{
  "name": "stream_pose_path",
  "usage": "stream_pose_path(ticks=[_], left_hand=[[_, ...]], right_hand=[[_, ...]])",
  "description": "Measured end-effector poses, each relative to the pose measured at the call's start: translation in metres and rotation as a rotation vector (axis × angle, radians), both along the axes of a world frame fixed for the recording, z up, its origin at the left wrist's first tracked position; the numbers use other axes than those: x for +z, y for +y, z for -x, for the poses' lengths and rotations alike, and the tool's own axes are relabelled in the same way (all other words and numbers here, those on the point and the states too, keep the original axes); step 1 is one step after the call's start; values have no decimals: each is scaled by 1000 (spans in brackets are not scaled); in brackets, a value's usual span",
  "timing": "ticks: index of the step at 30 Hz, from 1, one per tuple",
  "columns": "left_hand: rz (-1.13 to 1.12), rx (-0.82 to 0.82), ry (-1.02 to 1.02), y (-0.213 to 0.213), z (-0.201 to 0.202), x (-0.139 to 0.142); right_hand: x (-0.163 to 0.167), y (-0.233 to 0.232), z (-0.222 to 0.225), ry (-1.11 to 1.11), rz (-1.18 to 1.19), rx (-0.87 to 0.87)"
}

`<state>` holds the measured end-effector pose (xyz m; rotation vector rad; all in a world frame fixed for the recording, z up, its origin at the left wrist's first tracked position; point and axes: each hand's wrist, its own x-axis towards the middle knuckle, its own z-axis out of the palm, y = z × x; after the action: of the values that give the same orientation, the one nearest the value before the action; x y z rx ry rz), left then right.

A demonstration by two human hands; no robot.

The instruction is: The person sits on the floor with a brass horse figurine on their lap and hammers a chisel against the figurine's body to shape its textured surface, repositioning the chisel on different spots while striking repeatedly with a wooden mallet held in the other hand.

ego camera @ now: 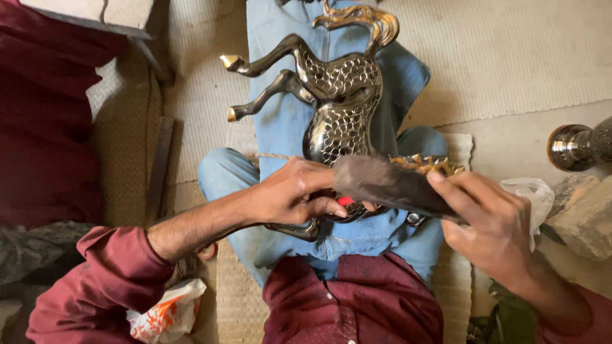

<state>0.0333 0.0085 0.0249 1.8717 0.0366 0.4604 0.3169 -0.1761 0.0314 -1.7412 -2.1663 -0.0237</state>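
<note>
A shiny metal horse figure with a patterned body, gold hooves and a gold tail lies across my lap on light blue trousers. My left hand grips its lower part, the fingers curled around it. My right hand holds a dark grey cloth stretched over the horse's front end. The gold mane pokes out above the cloth. A small red thing shows under my left fingers; I cannot tell what it is.
A polished metal object lies at the right edge beside rough stones and a white plastic bag. Another bag, white and orange, sits by my left elbow. Dark red cushions fill the left side. A woven mat covers the floor.
</note>
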Motion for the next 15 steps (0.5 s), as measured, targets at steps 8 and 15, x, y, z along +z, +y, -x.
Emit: stream_pose_path(ticks=[8, 15], left_hand=[[41, -12, 126, -1, -1, 6], [7, -14, 2, 0, -1, 3]], right_hand=[[4, 6, 5, 420, 84, -186], [7, 4, 5, 15, 39, -54]])
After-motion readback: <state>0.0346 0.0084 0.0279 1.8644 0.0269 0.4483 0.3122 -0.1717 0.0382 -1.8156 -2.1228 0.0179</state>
